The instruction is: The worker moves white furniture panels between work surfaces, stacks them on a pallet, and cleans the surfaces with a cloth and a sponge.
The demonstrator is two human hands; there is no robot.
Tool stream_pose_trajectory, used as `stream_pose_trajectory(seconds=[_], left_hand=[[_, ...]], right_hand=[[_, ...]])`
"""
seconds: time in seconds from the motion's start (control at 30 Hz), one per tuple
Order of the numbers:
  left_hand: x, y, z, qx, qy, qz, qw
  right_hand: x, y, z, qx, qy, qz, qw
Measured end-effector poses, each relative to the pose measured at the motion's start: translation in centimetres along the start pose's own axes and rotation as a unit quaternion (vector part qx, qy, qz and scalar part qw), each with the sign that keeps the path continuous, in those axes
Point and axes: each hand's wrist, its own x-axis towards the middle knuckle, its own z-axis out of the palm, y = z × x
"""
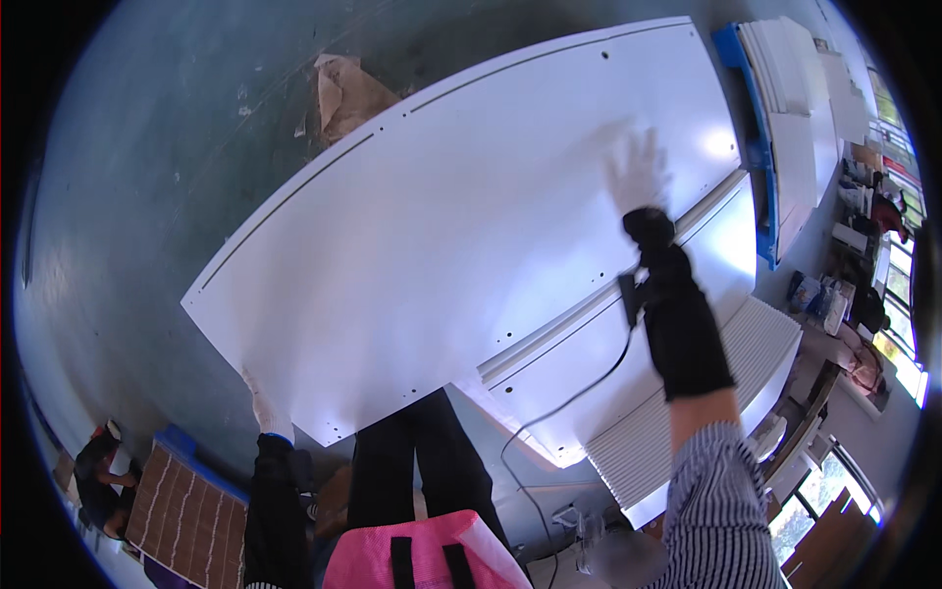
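Note:
A large white panel (442, 206) with small drilled holes and dark grooves along its edges lies slanted across the middle of the view. At its near left edge is my left hand (260, 401), in a light glove, closed on the edge; part of its fingers is hidden by the panel. My right hand (638, 172), in a pale glove and slightly blurred, is spread over the panel's far right part, its fingers apart. Whether it touches the surface I cannot tell. A black wrist band with a dark cable (564, 407) is on my right forearm.
More white panels (628, 339) lie below and right of the large one, beside a ribbed white stack (667, 432). Panels on a blue pallet (751, 128) stand at far right. Brown paper (348, 93) lies on the floor. A person (98, 481) is at lower left near a brown stack (186, 515).

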Motion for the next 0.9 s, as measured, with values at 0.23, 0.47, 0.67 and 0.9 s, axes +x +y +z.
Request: stream_pose_trajectory(seconds=[0.23,0.47,0.67,0.9], left_hand=[[-4.2,-0.7,4.5,0.053,-0.054,-0.058,0.995],[-5.1,-3.3,7.3,0.281,-0.149,0.209,0.925],[-9.0,-2.2,14.6,0.249,-0.184,0.081,0.948],[-9.5,-2.7,17.7,0.318,-0.174,0.1,0.927]], right_hand=[[-12.6,-13.8,-7.8,0.218,-0.201,-0.03,0.955],[-13.4,-17.1,-9.0,0.239,-0.253,0.068,0.935],[-12.8,-13.3,-5.8,0.227,-0.283,0.119,0.924],[-9.7,-10.2,-6.2,0.215,-0.351,0.071,0.909]])
